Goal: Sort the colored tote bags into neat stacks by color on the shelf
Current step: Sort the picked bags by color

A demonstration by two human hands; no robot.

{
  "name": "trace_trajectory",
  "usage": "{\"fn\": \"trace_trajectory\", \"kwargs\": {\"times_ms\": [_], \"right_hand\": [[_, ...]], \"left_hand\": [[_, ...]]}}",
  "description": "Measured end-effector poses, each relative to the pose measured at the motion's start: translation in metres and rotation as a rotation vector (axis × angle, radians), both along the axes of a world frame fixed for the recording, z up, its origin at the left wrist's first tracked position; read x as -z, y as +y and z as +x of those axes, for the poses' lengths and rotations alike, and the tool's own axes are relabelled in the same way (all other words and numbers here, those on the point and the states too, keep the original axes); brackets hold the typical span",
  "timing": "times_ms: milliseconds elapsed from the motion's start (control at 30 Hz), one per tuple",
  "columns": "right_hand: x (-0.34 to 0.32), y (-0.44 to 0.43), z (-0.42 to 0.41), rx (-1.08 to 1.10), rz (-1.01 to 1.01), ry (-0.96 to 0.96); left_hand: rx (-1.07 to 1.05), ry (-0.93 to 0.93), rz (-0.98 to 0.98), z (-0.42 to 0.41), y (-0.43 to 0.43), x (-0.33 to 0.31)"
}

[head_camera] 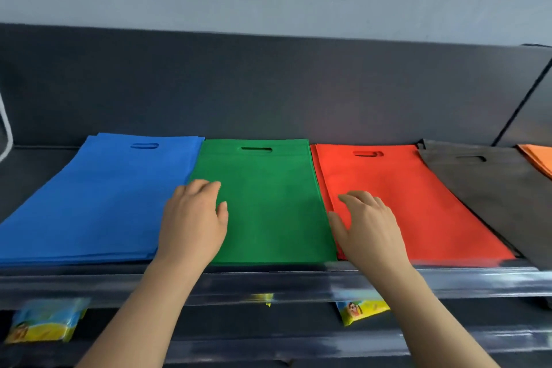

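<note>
Shelf: green stack centre; blue stack at its 9 o'clock, red stack at 3 o'clock. Left hand rests loose, gripping nothing, on green stack's left edge. Right hand, fingers spread, on red stack.

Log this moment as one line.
left hand: at green stack, left edge | right hand: at red stack, left edge | both open

Five stacks of tote bags line one shelf: one blue stack, one green stack, one red stack, one dark grey stack and one orange stack, which is cut off at the frame's edge. Two hands, a left hand and a right hand, lie on them. Below sit two bright packets, a left packet and a right packet, with one yellow sliver between them.
</note>
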State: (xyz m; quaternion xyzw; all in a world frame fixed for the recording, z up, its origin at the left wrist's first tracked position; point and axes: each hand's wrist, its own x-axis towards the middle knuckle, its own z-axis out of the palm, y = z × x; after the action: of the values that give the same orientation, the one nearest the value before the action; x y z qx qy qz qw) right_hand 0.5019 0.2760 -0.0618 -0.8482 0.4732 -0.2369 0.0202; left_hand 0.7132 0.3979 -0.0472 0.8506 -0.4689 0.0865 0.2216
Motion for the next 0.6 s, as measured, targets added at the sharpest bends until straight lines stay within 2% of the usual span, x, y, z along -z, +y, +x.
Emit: {"fn": "trace_trajectory", "kwargs": {"times_ms": [333,600], "right_hand": [[-0.007,-0.007,-0.102,0.161,-0.021,-0.090],[-0.016,-0.031,-0.228,0.305,-0.003,-0.083]], "left_hand": [[0.352,-0.054,-0.096,-0.109,-0.055,-0.009],[0.485,-0.059,-0.101,-0.227,-0.109,-0.009]]}}
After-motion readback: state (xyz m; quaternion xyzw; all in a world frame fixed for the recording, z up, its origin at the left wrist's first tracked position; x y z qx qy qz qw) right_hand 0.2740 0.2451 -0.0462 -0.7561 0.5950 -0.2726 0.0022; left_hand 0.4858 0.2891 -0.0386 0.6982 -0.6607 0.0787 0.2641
